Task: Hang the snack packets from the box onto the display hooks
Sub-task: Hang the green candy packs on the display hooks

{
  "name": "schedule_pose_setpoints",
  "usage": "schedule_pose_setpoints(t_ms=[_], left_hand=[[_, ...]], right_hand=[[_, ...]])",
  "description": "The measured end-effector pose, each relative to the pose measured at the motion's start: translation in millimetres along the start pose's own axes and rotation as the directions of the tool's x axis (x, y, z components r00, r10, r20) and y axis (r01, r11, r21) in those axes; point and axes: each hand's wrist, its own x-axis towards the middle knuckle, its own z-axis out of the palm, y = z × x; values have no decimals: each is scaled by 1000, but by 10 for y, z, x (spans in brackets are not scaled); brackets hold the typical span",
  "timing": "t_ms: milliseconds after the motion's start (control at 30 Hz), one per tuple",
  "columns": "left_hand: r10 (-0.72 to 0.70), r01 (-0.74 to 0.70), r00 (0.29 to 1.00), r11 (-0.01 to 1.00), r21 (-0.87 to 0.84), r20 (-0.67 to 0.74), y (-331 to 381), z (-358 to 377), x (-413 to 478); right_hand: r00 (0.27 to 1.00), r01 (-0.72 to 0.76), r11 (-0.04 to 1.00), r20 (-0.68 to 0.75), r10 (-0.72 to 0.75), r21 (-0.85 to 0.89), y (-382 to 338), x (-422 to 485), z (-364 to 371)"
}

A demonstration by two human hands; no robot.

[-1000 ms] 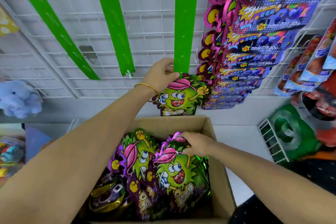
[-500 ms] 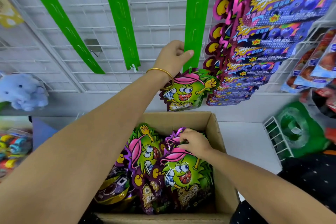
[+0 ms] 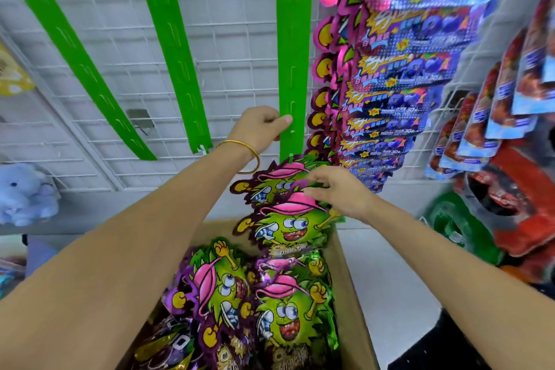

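My left hand (image 3: 260, 127) pinches the lower part of a green hanging strip (image 3: 292, 54) on the white wire grid. One green monster-shaped snack packet (image 3: 270, 182) hangs at the bottom of that strip. My right hand (image 3: 338, 191) holds a second such packet (image 3: 286, 227) by its pink top, raised above the cardboard box (image 3: 353, 303) and overlapping the hanging one. Several more packets (image 3: 258, 306) lie in the box below.
Two more green strips (image 3: 171, 48) hang bare to the left. A column of blue and purple packets (image 3: 399, 75) fills the strip on the right, with red-blue packets (image 3: 507, 105) beyond. A blue plush toy (image 3: 25, 192) sits at far left.
My right hand has lifted a packet out of the box up to the hanging one. My left hand has slid a little higher on the green strip.
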Motion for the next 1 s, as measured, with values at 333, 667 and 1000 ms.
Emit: schedule_pose_setpoints(t_ms=[333, 667, 1000], left_hand=[[-31, 30, 999, 999, 41, 31, 68, -54, -6], [-58, 61, 997, 997, -42, 55, 57, -83, 23], [-30, 32, 999, 997, -71, 25, -18, -43, 31]], right_hand=[[896, 147, 983, -406, -181, -115, -452, 166, -461], [839, 125, 982, -512, -182, -144, -480, 321, -339], [868, 86, 982, -472, -157, -169, -375, 357, -232]])
